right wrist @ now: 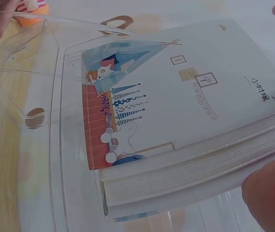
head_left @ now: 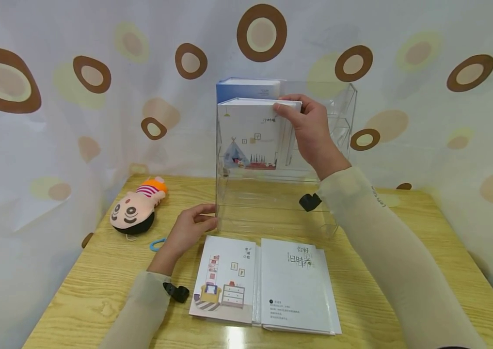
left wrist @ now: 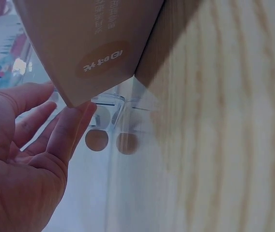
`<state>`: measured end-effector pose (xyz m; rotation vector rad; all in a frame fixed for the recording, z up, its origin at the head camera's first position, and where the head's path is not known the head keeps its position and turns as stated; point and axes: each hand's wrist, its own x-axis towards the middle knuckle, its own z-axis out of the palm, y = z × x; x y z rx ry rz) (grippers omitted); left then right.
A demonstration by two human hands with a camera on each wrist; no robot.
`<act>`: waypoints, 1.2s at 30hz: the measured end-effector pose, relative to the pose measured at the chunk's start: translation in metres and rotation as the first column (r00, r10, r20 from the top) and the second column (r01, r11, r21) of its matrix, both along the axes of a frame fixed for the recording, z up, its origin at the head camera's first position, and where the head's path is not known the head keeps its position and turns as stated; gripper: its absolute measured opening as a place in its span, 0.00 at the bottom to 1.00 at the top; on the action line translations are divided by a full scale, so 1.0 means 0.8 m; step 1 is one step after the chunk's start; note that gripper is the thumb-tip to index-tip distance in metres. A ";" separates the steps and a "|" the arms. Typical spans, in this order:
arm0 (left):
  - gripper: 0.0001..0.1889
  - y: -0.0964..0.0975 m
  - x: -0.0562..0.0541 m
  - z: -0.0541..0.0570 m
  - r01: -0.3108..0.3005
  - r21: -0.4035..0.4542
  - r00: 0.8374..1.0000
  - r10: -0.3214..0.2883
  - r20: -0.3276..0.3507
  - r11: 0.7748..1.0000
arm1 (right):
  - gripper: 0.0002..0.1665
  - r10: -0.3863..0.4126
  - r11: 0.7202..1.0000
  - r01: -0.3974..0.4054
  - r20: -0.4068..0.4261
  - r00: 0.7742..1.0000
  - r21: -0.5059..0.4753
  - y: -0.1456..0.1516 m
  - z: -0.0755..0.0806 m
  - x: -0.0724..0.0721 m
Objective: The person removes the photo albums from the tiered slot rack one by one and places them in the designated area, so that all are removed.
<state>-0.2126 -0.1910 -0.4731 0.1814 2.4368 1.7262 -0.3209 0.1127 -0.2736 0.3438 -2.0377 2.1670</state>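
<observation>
My right hand point(head_left: 313, 126) grips the top right corner of a white book point(head_left: 250, 131) with a tent picture on its cover. The book stands in the upper tier of a clear acrylic rack point(head_left: 268, 225), and its page edges show in the right wrist view. Behind it stands a blue-and-white book point(head_left: 246, 92). Low at the rack's left edge, my left hand point(head_left: 187, 230) touches the side with thumb and fingers apart. In the left wrist view the left hand point(left wrist: 31, 150) shows loosely bent fingers, beside the corner of a brown-looking book point(left wrist: 94, 43).
Two white books lie on the wooden table in front of the rack: one with a furniture picture point(head_left: 224, 281), the other with printed text point(head_left: 296, 291). At the left are a plush doll point(head_left: 137, 208) and a small blue ring point(head_left: 156, 245). A patterned cloth hangs behind.
</observation>
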 end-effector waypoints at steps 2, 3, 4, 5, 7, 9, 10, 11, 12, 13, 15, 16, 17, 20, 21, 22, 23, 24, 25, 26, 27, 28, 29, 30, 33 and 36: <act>0.27 0.000 0.001 0.000 0.000 -0.004 1.000 0.000 -0.003 1.000 | 0.09 -0.004 1.000 0.005 0.005 1.000 -0.006 0.000 0.001 0.000; 0.27 0.000 0.001 0.000 0.000 -0.005 1.000 0.000 -0.004 1.000 | 0.09 -0.005 1.000 0.005 0.006 1.000 -0.006 0.001 0.001 0.000; 0.27 0.000 0.002 0.001 -0.002 -0.004 1.000 0.002 -0.002 1.000 | 0.09 -0.007 1.000 0.007 0.008 1.000 -0.007 0.001 0.002 0.001; 0.27 0.000 0.002 0.001 -0.001 -0.005 1.000 0.001 -0.005 1.000 | 0.10 -0.008 1.000 0.008 0.009 1.000 -0.010 0.002 0.002 0.001; 0.27 0.001 0.003 0.001 0.003 -0.008 1.000 -0.003 -0.011 1.000 | 0.10 -0.014 1.000 0.014 0.008 1.000 -0.014 0.002 0.003 0.002; 0.27 0.000 0.003 0.001 0.005 -0.007 1.000 -0.005 -0.015 1.000 | 0.10 -0.016 1.000 0.016 0.002 1.000 -0.014 0.003 0.004 0.002; 0.27 0.000 0.003 0.001 0.007 -0.007 1.000 -0.007 -0.016 1.000 | 0.10 -0.017 1.000 0.017 -0.002 1.000 -0.012 0.003 0.005 0.002; 0.27 0.000 0.003 0.001 0.008 -0.007 1.000 -0.008 -0.017 1.000 | 0.10 -0.018 1.000 0.018 -0.006 1.000 -0.010 0.003 0.005 0.003; 0.27 0.000 0.002 0.000 0.009 -0.007 1.000 -0.009 -0.016 1.000 | 0.10 -0.020 1.000 0.020 -0.009 1.000 -0.008 0.004 0.006 0.003; 0.27 0.000 0.002 0.000 0.009 -0.006 1.000 -0.009 -0.015 1.000 | 0.10 -0.020 1.000 0.020 -0.011 1.000 -0.010 0.004 0.006 0.003; 0.27 0.000 0.002 -0.001 0.008 -0.005 1.000 -0.008 -0.012 1.000 | 0.10 -0.020 1.000 0.020 -0.015 1.000 -0.014 0.005 0.007 0.004; 0.27 0.001 0.002 -0.001 0.008 -0.003 1.000 -0.008 -0.011 1.000 | 0.10 -0.021 1.000 0.020 -0.015 1.000 -0.016 0.006 0.008 0.005; 0.27 0.001 0.002 -0.001 0.007 -0.002 1.000 -0.007 -0.009 1.000 | 0.10 -0.021 1.000 0.020 -0.016 1.000 -0.021 0.006 0.009 0.005; 0.27 0.001 0.003 -0.001 0.004 0.002 1.000 -0.004 -0.006 1.000 | 0.09 -0.025 0.999 0.024 -0.021 0.999 -0.028 0.009 0.011 0.006; 0.27 0.001 0.003 -0.001 0.003 0.002 1.000 -0.003 -0.006 1.000 | 0.09 -0.026 0.999 0.025 -0.024 0.999 -0.029 0.009 0.011 0.007; 0.27 0.001 0.003 -0.001 0.003 0.002 1.000 -0.003 -0.006 1.000 | 0.09 -0.028 0.999 0.027 -0.027 0.999 -0.030 0.010 0.012 0.007; 0.27 0.002 0.004 0.000 0.003 0.001 1.000 -0.002 -0.007 1.000 | 0.09 -0.028 0.999 0.027 -0.030 0.999 -0.033 0.011 0.012 0.007; 0.27 0.002 0.004 0.000 0.002 0.002 1.000 -0.002 -0.006 1.000 | 0.09 -0.029 0.999 0.028 -0.032 0.999 -0.035 0.012 0.012 0.007; 0.27 0.002 0.004 0.000 0.003 0.002 1.000 -0.003 -0.005 1.000 | 0.09 -0.031 0.999 0.030 -0.034 0.999 -0.039 0.012 0.012 0.007; 0.27 0.002 0.004 0.000 0.002 0.002 1.000 -0.002 -0.005 1.000 | 0.09 -0.033 0.999 0.032 -0.035 0.999 -0.041 0.013 0.012 0.008; 0.27 0.002 0.004 0.000 0.002 0.003 1.000 -0.002 -0.004 1.000 | 0.08 -0.036 0.999 0.035 -0.038 0.999 -0.042 0.013 0.012 0.008; 0.27 0.002 0.004 0.000 0.002 0.002 1.000 -0.002 -0.004 1.000 | 0.08 -0.040 0.998 0.038 -0.039 0.998 -0.045 0.013 0.013 0.008; 0.27 0.002 0.004 0.000 0.003 0.004 1.000 -0.003 -0.004 1.000 | 0.08 -0.044 0.998 0.042 -0.039 0.998 -0.047 0.014 0.013 0.008; 0.27 0.002 0.004 0.000 0.005 0.004 1.000 -0.005 -0.004 1.000 | 0.08 -0.048 0.998 0.046 -0.040 0.998 -0.046 0.014 0.013 0.009; 0.27 0.002 0.004 0.000 0.007 0.001 1.000 -0.007 -0.006 1.000 | 0.08 -0.060 0.997 0.058 -0.042 0.997 -0.042 0.015 0.014 0.011; 0.27 0.001 0.004 0.000 0.002 -0.003 1.000 -0.002 -0.011 1.000 | 0.09 -0.070 0.997 0.069 -0.044 0.997 -0.040 0.016 0.015 0.013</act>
